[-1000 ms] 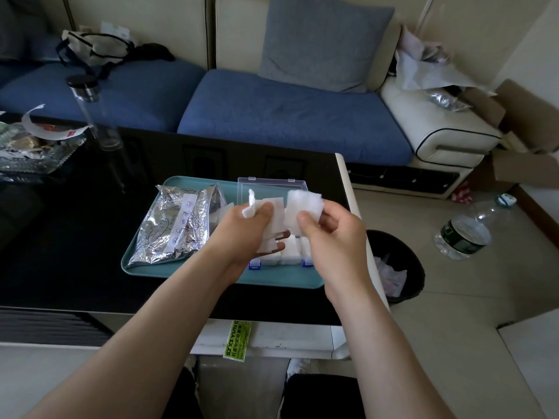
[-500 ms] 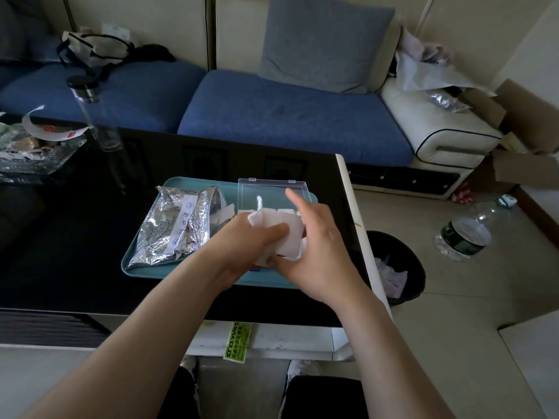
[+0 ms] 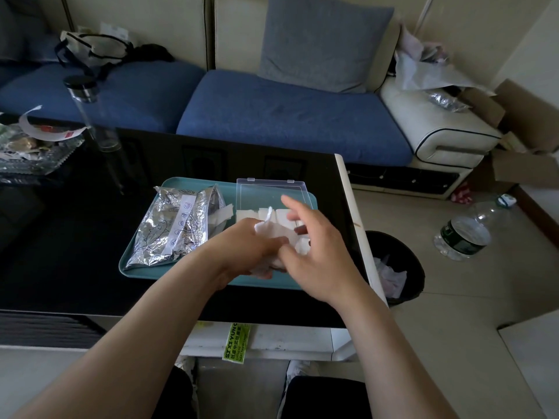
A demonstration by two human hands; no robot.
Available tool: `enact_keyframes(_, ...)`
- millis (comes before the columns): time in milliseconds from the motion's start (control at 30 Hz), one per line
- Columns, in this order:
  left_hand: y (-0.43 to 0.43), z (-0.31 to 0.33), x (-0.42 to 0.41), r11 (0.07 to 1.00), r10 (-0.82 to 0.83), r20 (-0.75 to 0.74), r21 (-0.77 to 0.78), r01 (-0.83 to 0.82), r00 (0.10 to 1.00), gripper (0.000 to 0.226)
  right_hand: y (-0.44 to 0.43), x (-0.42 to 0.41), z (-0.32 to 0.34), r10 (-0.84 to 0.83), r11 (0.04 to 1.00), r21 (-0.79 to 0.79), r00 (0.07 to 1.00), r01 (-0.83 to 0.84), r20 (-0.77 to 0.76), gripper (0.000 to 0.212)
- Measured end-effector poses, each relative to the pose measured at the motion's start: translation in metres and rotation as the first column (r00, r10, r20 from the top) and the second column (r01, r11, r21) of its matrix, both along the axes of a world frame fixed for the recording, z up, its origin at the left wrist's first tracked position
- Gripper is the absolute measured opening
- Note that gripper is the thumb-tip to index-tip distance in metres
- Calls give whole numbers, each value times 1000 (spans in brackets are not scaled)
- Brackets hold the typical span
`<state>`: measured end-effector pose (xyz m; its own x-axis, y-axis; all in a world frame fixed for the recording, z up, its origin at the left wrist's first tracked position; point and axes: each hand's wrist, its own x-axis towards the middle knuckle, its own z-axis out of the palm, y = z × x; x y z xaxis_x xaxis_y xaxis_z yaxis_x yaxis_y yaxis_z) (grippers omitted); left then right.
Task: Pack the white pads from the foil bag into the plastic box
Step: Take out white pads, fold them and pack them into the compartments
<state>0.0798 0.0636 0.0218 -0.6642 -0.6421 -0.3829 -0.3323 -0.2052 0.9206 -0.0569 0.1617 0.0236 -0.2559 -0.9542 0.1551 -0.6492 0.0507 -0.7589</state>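
Left hand point(image 3: 246, 247): gripping a wad of white pads point(image 3: 273, 234) over the plastic box point(image 3: 272, 193).
Right hand point(image 3: 317, 252): hovering at their 3 o'clock, fingers wide.
Foil bag point(image 3: 177, 225): lying at the box's 9 o'clock on the teal tray point(image 3: 142, 267).

Green sticker point(image 3: 237, 342) on front edge of table point(image 3: 75, 237), below the top: "SI XI YUN C…" in black caps, rest cut off at sticker's edge; Chinese chars beneath, too small to read; white strip on foil bag point(image 3: 175, 225): round icons, txt illegible; bottle point(image 3: 465, 234) on floor: dark green label, unreadable.
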Motion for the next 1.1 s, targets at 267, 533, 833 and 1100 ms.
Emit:
enact_keyframes(267, 6, 2, 3, 993, -96, 94, -62, 103, 991, 12, -4, 0, -1, -47, 978, -198, 994, 66, 99, 13)
enact_keyframes(533, 3, 0, 4, 991, 114, -27, 73, -111, 993, 22, 1, -10, 10, -176, 897, -281, 860, 341, 479, 22)
enact_keyframes(833, -2, 4, -2, 934, 222, -166, 318, -161, 961, 32, 0, -12, -4, -109, 992, -27, 945, 123, 309, 16)
enact_keyframes(1100, 0, 5, -2, 951, 154, -240, 299, -78, 958, 33, -2, -11, -12, -225, 969, -63, 963, 237, 149, 17)
